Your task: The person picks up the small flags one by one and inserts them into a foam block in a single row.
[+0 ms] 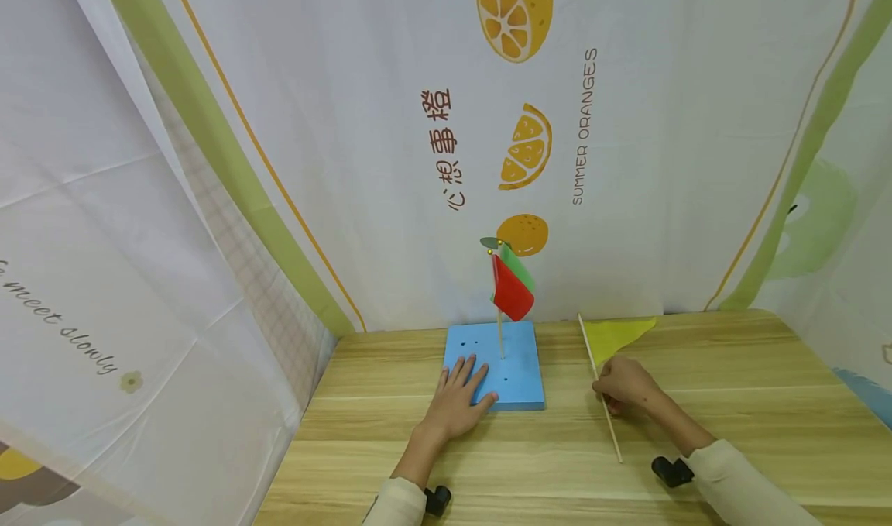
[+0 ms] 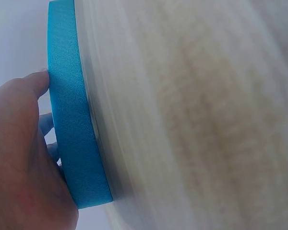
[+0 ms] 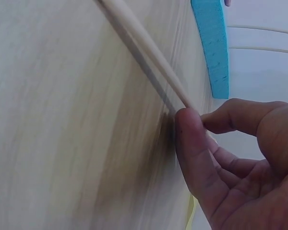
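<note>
My left hand (image 1: 454,403) rests with spread fingers on the front left part of a blue foam board (image 1: 523,390) that has small holes in its top. The left wrist view shows the thumb against the board's top edge (image 2: 74,110). A red flag (image 1: 513,293) and a green flag (image 1: 519,266) stand upright on thin sticks at the board, the green one partly behind the red. To the right, my right hand (image 1: 627,385) pinches the wooden stick (image 3: 153,52) of a yellow flag (image 1: 612,335) between thumb and fingers, close over the table.
A wood-grain table (image 1: 376,433) carries the board and flag. Behind it hangs a white cloth (image 1: 348,162) with orange prints, and another cloth (image 1: 139,278) drapes at the left. Black wrist devices (image 1: 672,472) sit by both sleeves.
</note>
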Demonstrator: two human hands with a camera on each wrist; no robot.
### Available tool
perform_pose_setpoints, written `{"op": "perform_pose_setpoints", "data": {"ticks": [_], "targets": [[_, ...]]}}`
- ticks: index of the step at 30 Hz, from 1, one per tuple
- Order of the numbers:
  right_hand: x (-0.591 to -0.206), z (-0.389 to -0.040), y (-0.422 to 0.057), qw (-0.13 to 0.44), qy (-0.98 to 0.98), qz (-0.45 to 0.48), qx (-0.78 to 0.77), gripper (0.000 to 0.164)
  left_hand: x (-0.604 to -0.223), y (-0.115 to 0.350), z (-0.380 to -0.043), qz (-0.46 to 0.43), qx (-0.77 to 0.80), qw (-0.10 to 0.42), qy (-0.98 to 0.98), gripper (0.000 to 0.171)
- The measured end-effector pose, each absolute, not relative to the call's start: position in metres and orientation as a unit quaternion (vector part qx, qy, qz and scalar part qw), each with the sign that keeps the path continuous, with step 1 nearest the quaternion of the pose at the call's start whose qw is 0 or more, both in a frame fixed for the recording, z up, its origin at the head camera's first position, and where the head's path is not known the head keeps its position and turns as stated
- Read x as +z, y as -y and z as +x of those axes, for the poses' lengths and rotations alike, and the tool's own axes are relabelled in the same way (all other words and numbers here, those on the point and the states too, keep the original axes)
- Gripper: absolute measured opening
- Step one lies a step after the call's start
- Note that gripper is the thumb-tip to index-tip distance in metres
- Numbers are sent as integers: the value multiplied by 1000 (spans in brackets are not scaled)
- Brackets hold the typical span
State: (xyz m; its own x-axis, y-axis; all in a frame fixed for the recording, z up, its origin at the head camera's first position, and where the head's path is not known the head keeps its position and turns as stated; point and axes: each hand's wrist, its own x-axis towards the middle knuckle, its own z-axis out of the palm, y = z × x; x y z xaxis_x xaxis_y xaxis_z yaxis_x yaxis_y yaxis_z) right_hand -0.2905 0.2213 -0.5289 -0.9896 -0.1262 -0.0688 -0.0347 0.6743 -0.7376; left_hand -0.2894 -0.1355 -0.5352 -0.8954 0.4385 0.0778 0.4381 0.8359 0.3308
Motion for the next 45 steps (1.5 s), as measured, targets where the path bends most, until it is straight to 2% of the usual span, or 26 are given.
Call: {"op": "perform_pose_setpoints", "data": {"ticks": [16,45], "targets": [[-510,-288,-215,48,-897,-34,-438,14,-535,136,-289,227,174,2,-958,69],[-489,-289,-201,-28,-869,-45,-492,11,-538,137,-291,229,172,1,-958,69]]}}
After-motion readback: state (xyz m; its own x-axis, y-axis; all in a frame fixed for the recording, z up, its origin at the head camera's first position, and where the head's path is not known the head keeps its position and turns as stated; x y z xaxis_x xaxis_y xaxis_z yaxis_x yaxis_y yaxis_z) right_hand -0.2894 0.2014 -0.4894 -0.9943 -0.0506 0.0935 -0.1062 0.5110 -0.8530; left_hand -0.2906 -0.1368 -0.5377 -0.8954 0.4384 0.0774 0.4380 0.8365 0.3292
